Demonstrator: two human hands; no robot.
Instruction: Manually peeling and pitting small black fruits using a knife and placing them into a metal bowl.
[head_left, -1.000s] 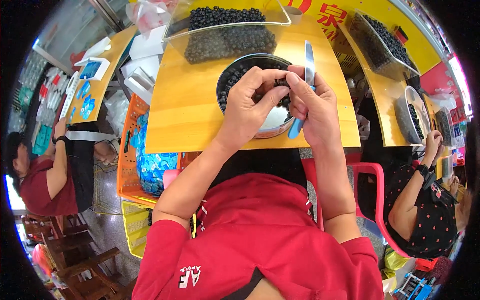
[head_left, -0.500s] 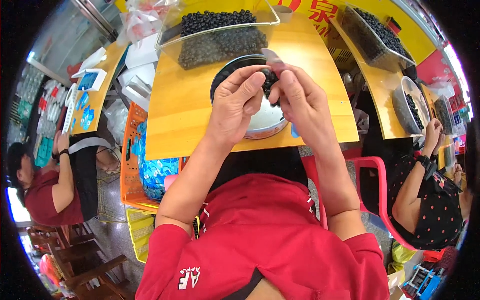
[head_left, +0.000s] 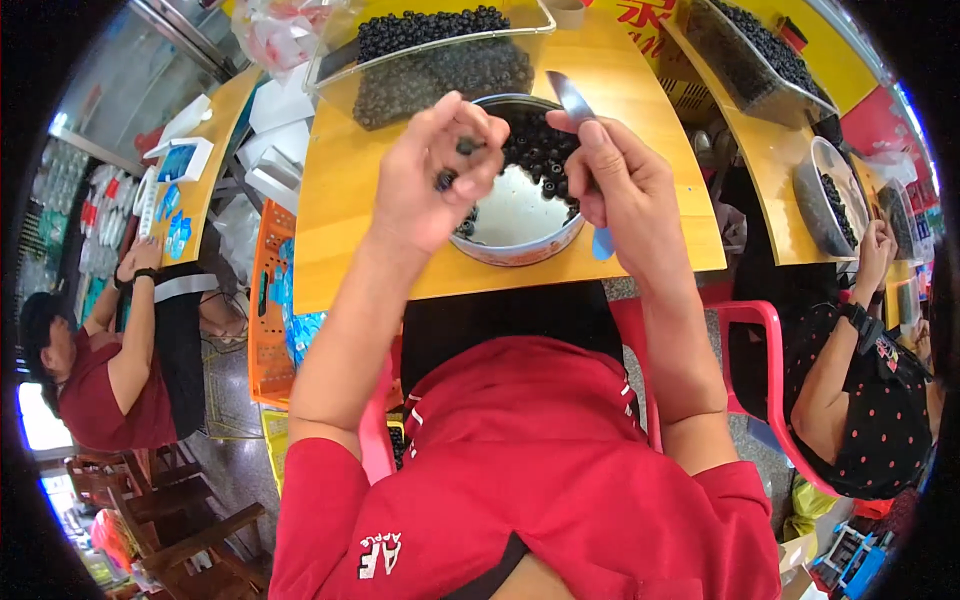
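Within left fingers [head_left: 484, 180], balls [head_left: 446, 180] (dark)

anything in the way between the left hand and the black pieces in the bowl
Nothing visible stands between the left hand and the black pieces in the bowl: the bowl is open on top, and the knife is off to the right, in the right hand.

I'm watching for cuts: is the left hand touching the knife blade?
Apart. The head view shows a plain gap: the left hand is left of the knife blade, with the far rim of the bowl showing between them.
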